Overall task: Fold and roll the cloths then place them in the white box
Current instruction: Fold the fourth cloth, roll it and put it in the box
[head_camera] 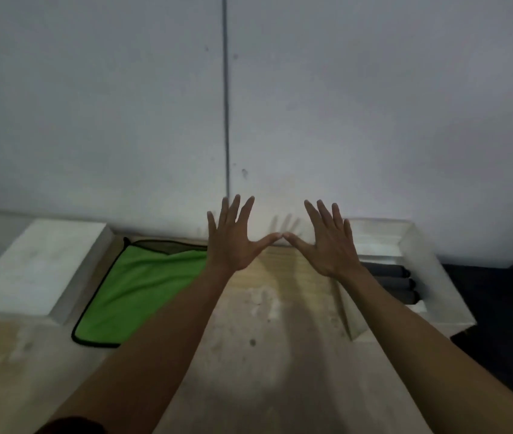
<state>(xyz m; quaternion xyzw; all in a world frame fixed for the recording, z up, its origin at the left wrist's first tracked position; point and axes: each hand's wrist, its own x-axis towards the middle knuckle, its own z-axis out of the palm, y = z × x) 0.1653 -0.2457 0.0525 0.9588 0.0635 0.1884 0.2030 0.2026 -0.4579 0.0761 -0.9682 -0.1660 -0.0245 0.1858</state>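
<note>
Wall (374, 104), pale grey, fills the whole upper half of the frame, with a thin dark vertical seam (226, 89) running down just left of centre. Below it the light wooden bench (264, 355) takes up the lower middle of the frame, its surface worn and blotchy.

At the left of the frame, a closed white block (35, 264) sits on the bench, and whether it is a lid or a box cannot be told. Just beside it, toward the centre, a green cloth (142, 286) with dark edging lies flat and unrolled on the bench, its far corner turned over to show a greyish underside.

At the right of the frame stands the open white box (430, 270), partly hidden behind the right forearm. Inside it lie three dark grey rolled cloths (396, 285), stacked side by side and touching.

Two bare forearms reach up from the bottom edge into the middle of the frame. The left hand (231, 242) and the right hand (327, 245) are raised above the bench, backs to the camera, holding nothing. The fingers (237, 208) of both are straight and spread wide, and the two thumb tips touch at the centre.
</note>
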